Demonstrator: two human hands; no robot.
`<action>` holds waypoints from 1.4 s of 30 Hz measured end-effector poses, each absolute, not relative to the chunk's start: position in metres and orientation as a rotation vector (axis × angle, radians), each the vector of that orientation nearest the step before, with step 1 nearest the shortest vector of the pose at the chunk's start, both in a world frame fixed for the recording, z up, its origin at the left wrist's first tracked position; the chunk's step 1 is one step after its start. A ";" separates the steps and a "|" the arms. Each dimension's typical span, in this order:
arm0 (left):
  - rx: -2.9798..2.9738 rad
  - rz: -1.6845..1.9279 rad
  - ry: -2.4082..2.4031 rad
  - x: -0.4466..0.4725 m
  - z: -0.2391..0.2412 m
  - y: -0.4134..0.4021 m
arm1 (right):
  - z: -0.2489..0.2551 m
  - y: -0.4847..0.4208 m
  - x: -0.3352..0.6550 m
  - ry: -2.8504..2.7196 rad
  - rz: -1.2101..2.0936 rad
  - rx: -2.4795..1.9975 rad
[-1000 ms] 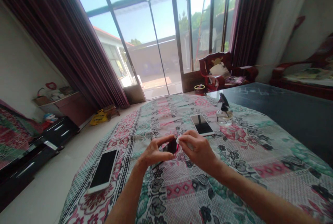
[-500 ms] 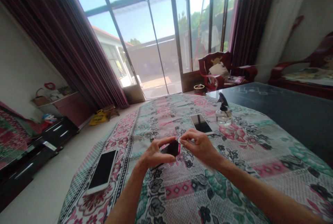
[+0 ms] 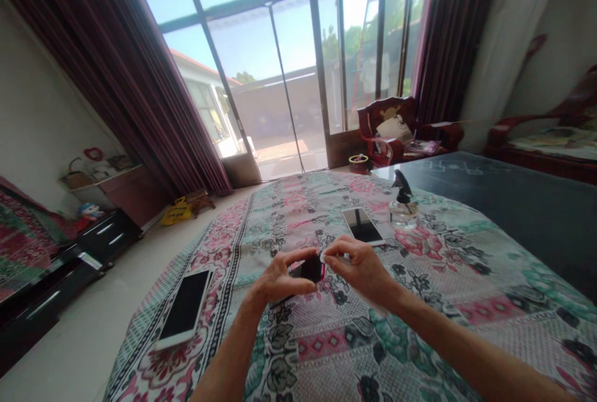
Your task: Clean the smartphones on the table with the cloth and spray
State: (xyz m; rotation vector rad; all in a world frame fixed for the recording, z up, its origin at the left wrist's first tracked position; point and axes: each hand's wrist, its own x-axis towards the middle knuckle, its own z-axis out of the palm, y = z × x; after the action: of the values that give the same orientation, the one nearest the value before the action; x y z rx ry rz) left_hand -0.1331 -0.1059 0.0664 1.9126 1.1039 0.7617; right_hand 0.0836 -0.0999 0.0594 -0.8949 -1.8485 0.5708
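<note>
My left hand [image 3: 278, 279] is closed around a dark phone [image 3: 313, 269] with a red edge, thumb along the near side and fingers along the far side. My right hand [image 3: 361, 268] pinches a small white thing [image 3: 323, 257] against the phone's right end; its kind is too small to tell. Just beyond the right hand lies a white phone [image 3: 362, 228] with a dark screen. A larger white-framed phone [image 3: 185, 307] rests on the tablecloth, left of my left forearm.
A clear spray bottle with a black top [image 3: 403, 210] stands behind the right hand. The patterned tablecloth [image 3: 326, 352] covers the table. A dark table [image 3: 522, 196] adjoins at right. Beyond are a red wooden chair [image 3: 385, 153] and glass doors [image 3: 275, 97].
The view has shifted slightly, so everything sits a little lower in the picture. Both hands keep nearly the same pose at the dark phone.
</note>
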 end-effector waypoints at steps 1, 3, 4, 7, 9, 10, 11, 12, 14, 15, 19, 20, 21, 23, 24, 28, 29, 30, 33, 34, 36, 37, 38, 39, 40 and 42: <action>1.911 0.760 1.106 -0.133 0.067 -0.106 | 0.059 -0.100 0.084 -1.845 0.570 -0.897; 1.910 0.755 1.107 -0.132 0.068 -0.107 | 0.059 -0.099 0.084 -1.838 0.567 -0.902; 1.913 0.753 1.107 -0.132 0.068 -0.107 | 0.058 -0.099 0.084 -1.834 0.565 -0.906; 1.927 0.747 1.109 -0.133 0.068 -0.106 | 0.057 -0.100 0.083 -1.826 0.549 -0.918; 1.923 0.754 1.111 -0.135 0.067 -0.105 | 0.057 -0.103 0.080 -1.826 0.532 -0.903; 1.912 0.764 1.114 -0.137 0.067 -0.105 | 0.057 -0.105 0.078 -1.829 0.524 -0.884; 1.898 0.778 1.118 -0.138 0.066 -0.104 | 0.057 -0.108 0.076 -1.832 0.516 -0.858; 1.882 0.792 1.121 -0.140 0.066 -0.104 | 0.058 -0.110 0.074 -1.836 0.508 -0.830; 1.861 0.814 1.123 -0.142 0.066 -0.103 | 0.059 -0.114 0.071 -1.845 0.497 -0.785; 1.858 0.820 1.121 -0.142 0.066 -0.103 | 0.059 -0.114 0.071 -1.848 0.493 -0.775; 1.894 0.786 1.123 -0.138 0.068 -0.105 | 0.055 -0.106 0.075 -1.847 0.482 -0.823; 1.905 0.771 1.124 -0.136 0.068 -0.106 | 0.054 -0.103 0.077 -1.846 0.482 -0.847; 1.914 0.758 1.125 -0.134 0.069 -0.107 | 0.053 -0.100 0.079 -1.841 0.482 -0.870; 1.925 0.745 1.122 -0.131 0.069 -0.108 | 0.051 -0.097 0.081 -1.830 0.482 -0.902; 1.928 0.747 1.120 -0.131 0.069 -0.108 | 0.051 -0.097 0.082 -1.827 0.480 -0.907; 1.903 0.776 1.119 -0.135 0.067 -0.106 | 0.053 -0.105 0.077 -1.837 0.468 -0.861; 1.891 0.782 1.122 -0.137 0.066 -0.105 | 0.054 -0.108 0.075 -1.842 0.468 -0.842; 1.882 0.789 1.125 -0.138 0.065 -0.104 | 0.055 -0.110 0.073 -1.846 0.471 -0.823; 1.876 0.812 1.131 -0.141 0.065 -0.103 | 0.060 -0.116 0.071 -1.850 0.485 -0.780; 1.880 0.819 1.129 -0.141 0.065 -0.104 | 0.060 -0.115 0.071 -1.849 0.487 -0.776; 1.896 0.823 1.125 -0.137 0.067 -0.105 | 0.060 -0.112 0.073 -1.847 0.481 -0.794; 1.905 0.818 1.124 -0.135 0.068 -0.106 | 0.059 -0.110 0.075 -1.848 0.475 -0.812; 1.913 0.809 1.123 -0.133 0.069 -0.108 | 0.057 -0.106 0.076 -1.847 0.468 -0.834; 1.919 0.797 1.124 -0.131 0.069 -0.109 | 0.054 -0.103 0.078 -1.847 0.461 -0.856; 1.922 0.783 1.124 -0.129 0.069 -0.109 | 0.052 -0.100 0.080 -1.846 0.456 -0.877; 1.924 0.766 1.124 -0.127 0.069 -0.110 | 0.049 -0.098 0.082 -1.843 0.454 -0.905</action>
State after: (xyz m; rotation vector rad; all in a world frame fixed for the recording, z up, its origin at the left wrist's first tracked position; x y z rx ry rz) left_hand -0.1272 -0.1099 0.0695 1.9239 1.1238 0.7664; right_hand 0.0823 -0.0975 0.0488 -0.9051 -1.8434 0.4543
